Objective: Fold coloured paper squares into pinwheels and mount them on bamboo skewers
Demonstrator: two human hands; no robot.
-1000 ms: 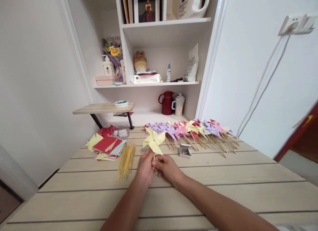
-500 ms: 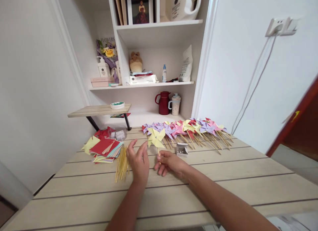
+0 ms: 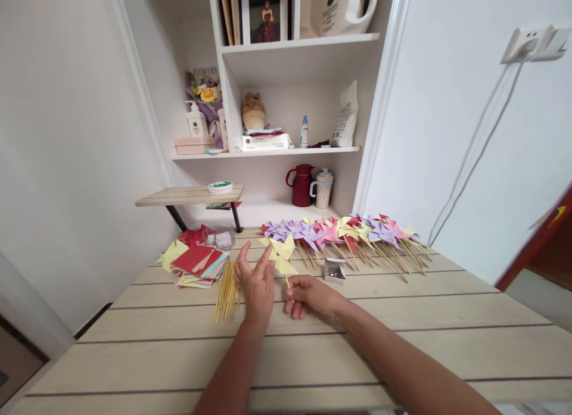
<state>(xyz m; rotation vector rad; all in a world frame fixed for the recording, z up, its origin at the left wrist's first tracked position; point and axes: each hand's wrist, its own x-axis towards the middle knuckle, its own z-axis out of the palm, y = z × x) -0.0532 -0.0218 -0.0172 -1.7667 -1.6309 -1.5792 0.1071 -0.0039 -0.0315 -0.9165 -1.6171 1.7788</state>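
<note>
Pinwheel of folded yellow paper; right hand pinches its slender stick; left hand loosely spread

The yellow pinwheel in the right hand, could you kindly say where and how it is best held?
Pinch the thin stick below the paper blades, from the right, as the right hand does; the blades spread wide and probably bend easily.

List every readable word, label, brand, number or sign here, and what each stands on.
"FLOWERS": on the pale surface behind the bouquet.
White jug: print too blurred to read.
Pump bottle: label too small.
Pink box: lettering too faint.
Flat white box: print too small.
Blue-capped bottle: label blurred.
White pouch: print blurred.
Any other print is too small to read.
</note>
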